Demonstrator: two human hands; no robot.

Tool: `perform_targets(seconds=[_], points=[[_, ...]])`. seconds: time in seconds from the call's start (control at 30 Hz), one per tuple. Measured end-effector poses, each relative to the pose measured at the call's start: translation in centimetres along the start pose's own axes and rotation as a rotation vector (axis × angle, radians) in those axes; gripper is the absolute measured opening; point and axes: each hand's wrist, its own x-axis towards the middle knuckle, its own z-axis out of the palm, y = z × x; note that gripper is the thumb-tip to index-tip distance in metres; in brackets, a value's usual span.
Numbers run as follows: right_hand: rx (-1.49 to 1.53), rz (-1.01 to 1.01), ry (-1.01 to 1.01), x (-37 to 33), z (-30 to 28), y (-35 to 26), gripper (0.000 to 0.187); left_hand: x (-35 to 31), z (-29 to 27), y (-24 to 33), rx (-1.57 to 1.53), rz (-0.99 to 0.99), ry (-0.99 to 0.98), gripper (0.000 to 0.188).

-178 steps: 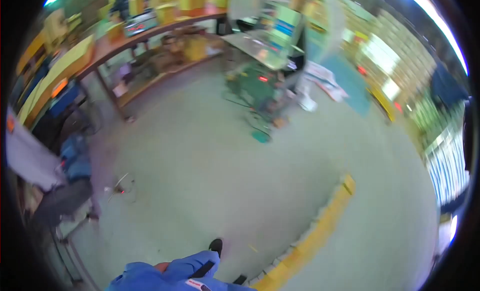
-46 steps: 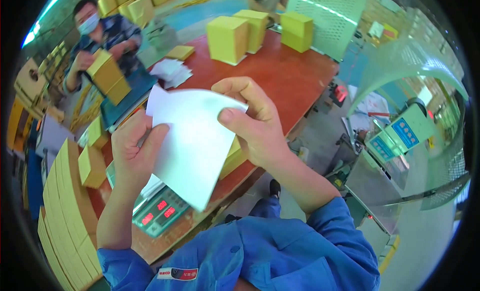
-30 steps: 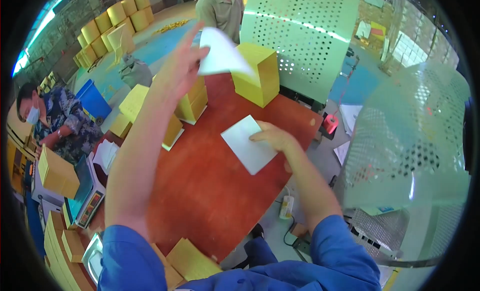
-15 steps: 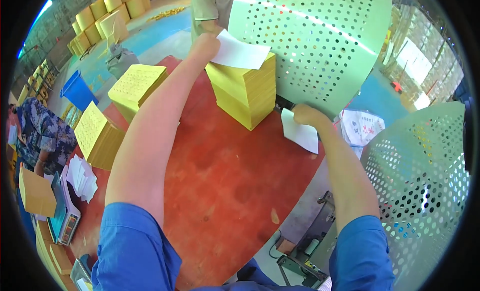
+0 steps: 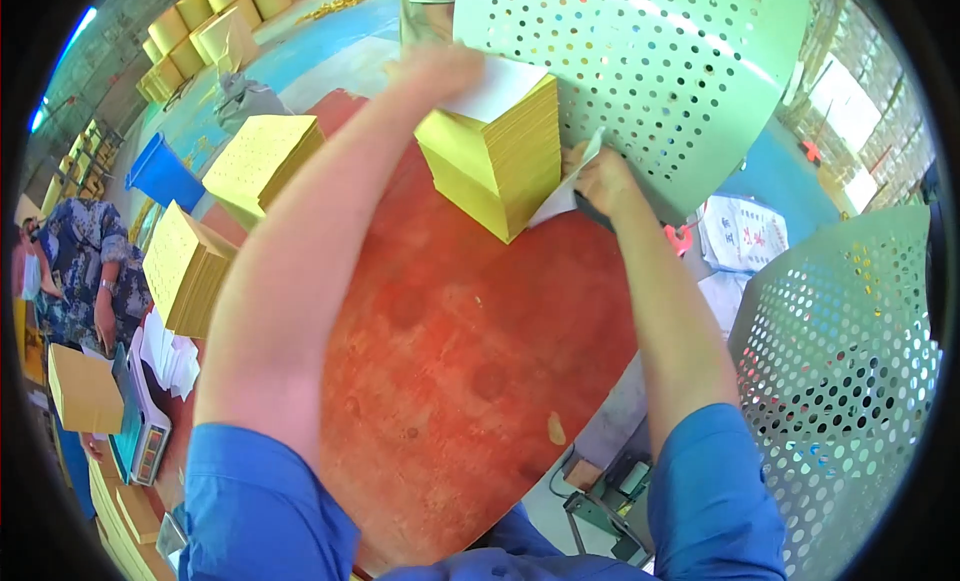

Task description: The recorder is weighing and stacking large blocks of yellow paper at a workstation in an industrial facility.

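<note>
A tall stack of yellow paper [image 5: 495, 161] stands at the far end of the red table. On its top lies a white sheet of paper [image 5: 508, 89]. My left hand [image 5: 440, 73] is at that sheet's left edge, its fingers smeared by motion. To the right of the stack, my right hand [image 5: 605, 181] is closed on a second white sheet [image 5: 558, 205]. This sheet is bent upward and stands close against the stack's right side.
A pale green perforated metal drum [image 5: 640, 91] is right behind the stack; another perforated panel [image 5: 840, 381] stands at right. Two yellow stacks [image 5: 262, 161] [image 5: 188, 266], white papers [image 5: 170, 356] and a scale [image 5: 145, 421] are at left. Two people are nearby.
The left sheet has come down onto the stack's top, with my left hand moving right. My right hand has moved up and brought its sheet against the stack's side.
</note>
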Motion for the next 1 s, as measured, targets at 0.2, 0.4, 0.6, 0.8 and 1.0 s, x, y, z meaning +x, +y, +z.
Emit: perform_targets(seconds=[0.2, 0.4, 0.6, 0.8, 1.0], points=[[-0.1, -0.087, 0.322, -1.5, 2.1, 3.9, 0.02, -3.8, 3.3, 3.0, -0.341, -0.145, 0.135, 0.057], [-0.213, 0.177, 0.405, -8.7, -2.0, 4.8, 0.045, -12.4, 2.0, 7.5, -0.381, -0.028, 0.101, 0.056], [-0.49, 0.211, 0.386, -19.5, 3.1, 9.9, 0.022, -25.8, 2.8, 7.6, -0.366, 0.111, 0.191, 0.055], [-0.047, 0.228, 0.325, -37.6, 9.3, 15.5, 0.015, -39.9, 2.9, 6.7, -0.548, 0.439, 0.204, 0.048], [0.083, 0.061, 0.039, -49.9, 8.4, 26.8, 0.02, -46.9, 1.8, 9.9, -0.657, 0.583, 0.167, 0.04]])
